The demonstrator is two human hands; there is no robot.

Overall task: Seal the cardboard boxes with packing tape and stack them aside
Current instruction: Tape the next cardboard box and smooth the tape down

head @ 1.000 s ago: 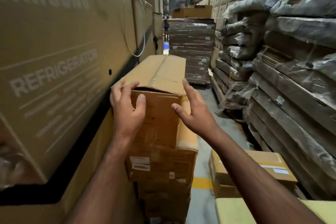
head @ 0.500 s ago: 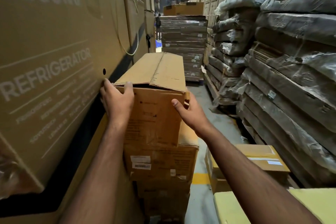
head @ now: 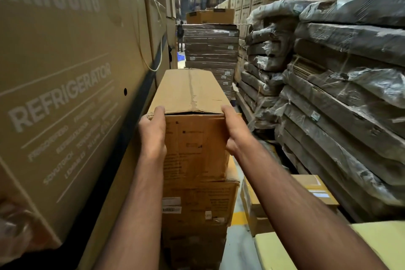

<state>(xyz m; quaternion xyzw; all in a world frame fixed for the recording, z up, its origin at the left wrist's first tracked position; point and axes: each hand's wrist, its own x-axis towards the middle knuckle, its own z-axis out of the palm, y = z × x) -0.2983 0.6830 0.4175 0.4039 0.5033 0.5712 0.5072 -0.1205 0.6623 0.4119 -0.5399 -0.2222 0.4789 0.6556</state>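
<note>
A long cardboard box (head: 192,98) is lying on top of a stack of boxes (head: 197,204) that is standing on the floor (head: 237,247), close against a large refrigerator carton (head: 65,94) on the left. The left hand (head: 153,133) is gripping the box's near left corner, its fingers (head: 158,112) curling over the top edge. The right hand (head: 233,129) is holding the near right corner, flat against the side. A taped seam is running along the box's top. Wrapped flat cartons (head: 339,94) are piled on the right, and a low box (head: 285,199) is sitting on the floor beside the stack.
</note>
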